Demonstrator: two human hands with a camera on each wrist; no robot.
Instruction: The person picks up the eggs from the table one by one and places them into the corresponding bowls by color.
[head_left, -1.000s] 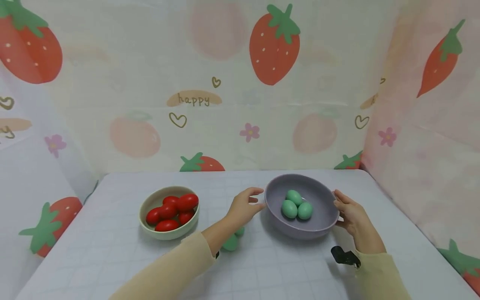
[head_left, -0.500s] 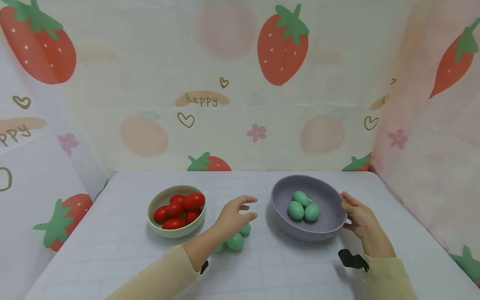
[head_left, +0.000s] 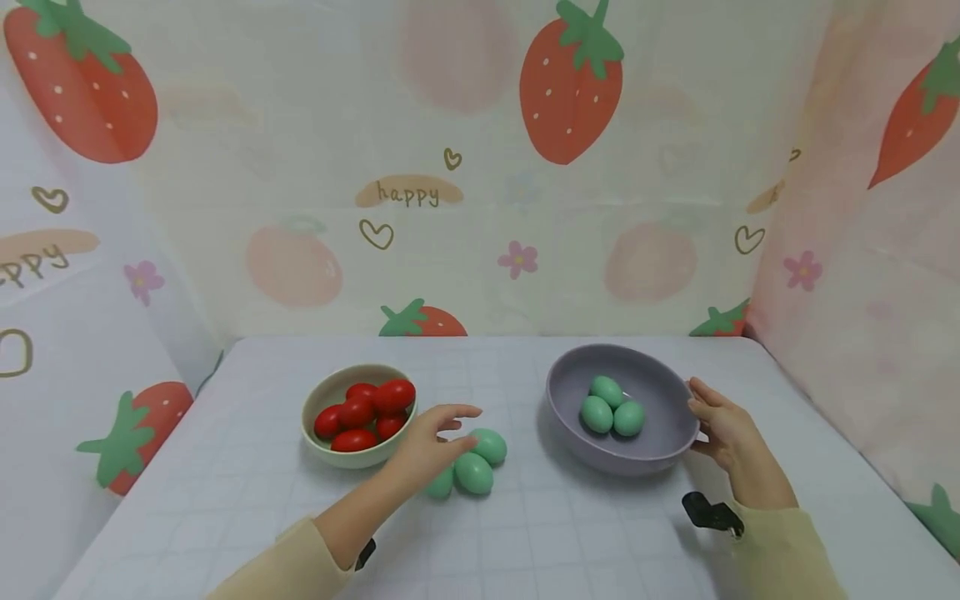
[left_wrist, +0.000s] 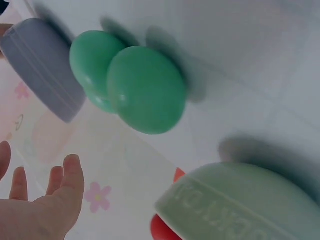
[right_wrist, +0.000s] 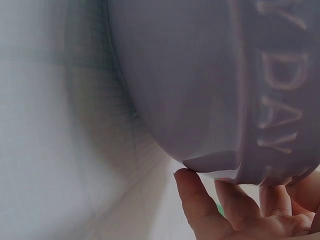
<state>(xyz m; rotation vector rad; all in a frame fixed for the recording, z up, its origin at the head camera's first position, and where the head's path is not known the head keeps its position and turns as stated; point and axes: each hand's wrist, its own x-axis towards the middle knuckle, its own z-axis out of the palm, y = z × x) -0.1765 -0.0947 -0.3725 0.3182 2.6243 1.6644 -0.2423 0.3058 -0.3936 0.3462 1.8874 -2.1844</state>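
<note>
Over the green eggs (head_left: 474, 473) on the table, my left hand (head_left: 429, 442) hovers with its fingers parted and nothing in them. In the left wrist view the green eggs (left_wrist: 146, 91) lie apart from the fingers. On the right stands a purple bowl (head_left: 622, 462) with three green eggs (head_left: 628, 418) inside. My right hand (head_left: 731, 435) holds this bowl at its right rim; in the right wrist view, fingertips (right_wrist: 189, 182) touch the purple wall (right_wrist: 180, 85).
A pale green bowl (head_left: 358, 458) with several red eggs (head_left: 356, 412) stands left of my left hand. The white table (head_left: 570, 542) has printed cloth walls (head_left: 480, 275) behind it and on both sides.
My left hand has moved left and down, away from the purple bowl, uncovering more of the green eggs on the table. My right hand stays at the bowl's rim. The head view has shifted slightly.
</note>
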